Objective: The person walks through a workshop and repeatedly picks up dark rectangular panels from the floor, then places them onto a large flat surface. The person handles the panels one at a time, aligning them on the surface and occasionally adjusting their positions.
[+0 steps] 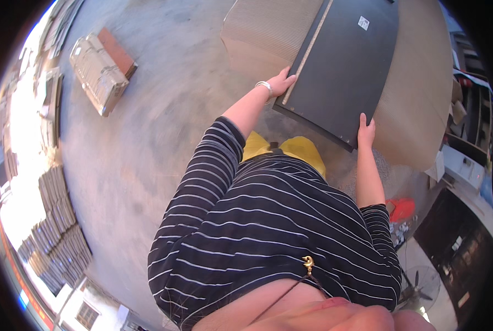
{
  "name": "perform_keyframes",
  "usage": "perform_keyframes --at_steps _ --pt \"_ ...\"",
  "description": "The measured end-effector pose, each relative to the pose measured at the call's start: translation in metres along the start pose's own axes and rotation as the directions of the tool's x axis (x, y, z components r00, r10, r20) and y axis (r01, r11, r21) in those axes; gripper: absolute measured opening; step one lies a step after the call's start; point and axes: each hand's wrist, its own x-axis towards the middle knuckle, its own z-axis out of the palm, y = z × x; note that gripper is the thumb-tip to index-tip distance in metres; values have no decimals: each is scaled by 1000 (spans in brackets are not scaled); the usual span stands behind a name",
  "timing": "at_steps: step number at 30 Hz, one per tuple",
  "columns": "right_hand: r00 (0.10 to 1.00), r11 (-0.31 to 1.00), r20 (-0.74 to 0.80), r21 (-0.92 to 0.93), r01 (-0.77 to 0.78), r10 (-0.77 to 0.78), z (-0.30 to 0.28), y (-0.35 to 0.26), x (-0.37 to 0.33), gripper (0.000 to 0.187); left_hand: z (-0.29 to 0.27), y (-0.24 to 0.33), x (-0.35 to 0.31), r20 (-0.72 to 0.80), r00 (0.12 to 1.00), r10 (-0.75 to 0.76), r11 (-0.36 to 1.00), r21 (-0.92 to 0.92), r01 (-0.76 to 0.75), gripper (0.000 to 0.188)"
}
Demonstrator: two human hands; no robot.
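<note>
Head view: left hand (281, 84) and right hand (366, 132) grip the dark panel (340, 71) by edges, brown cardboard (417, 99) at both sides

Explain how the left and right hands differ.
The left hand has a silvery bangle at its wrist; the right hand has none. The left hand grips the left edge of the dark panel, by a pale strip; the right hand grips its right edge. Both hold the panel.

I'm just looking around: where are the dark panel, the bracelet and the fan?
Dark panel (341, 67): head view, the middle of its flat upper face.
Bracelet (266, 85): head view, on its pale band.
Fan (417, 287): head view, near the hub of its blades.
</note>
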Motion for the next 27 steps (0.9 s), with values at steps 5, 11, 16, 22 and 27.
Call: perform_keyframes --at_steps 5,11,16,22,27 --pt "888 893 -415 -450 -11 -198 9 -48 -46 69 -77 -100 -35 26 998 51 955 -295 -41 52" --pt "875 805 -283 -566 179 -393 119 -149 -63 61 -233 -241 -114 -209 905 -370 924 22 383 43" --pt "969 743 -196 -669 -17 -153 151 -176 -72 62 -317 -244 -107 -274 849 -453 872 -335 357 42" --pt "981 735 -140 -678 2 -131 142 -171 -82 65 -369 -268 -47 -299 822 -485 811 -506 294 37" --pt "1000 775 24 -631 31 -20 116 -195 -79 64 -418 -308 -50 -351 883 -311 950 -106 293 21"
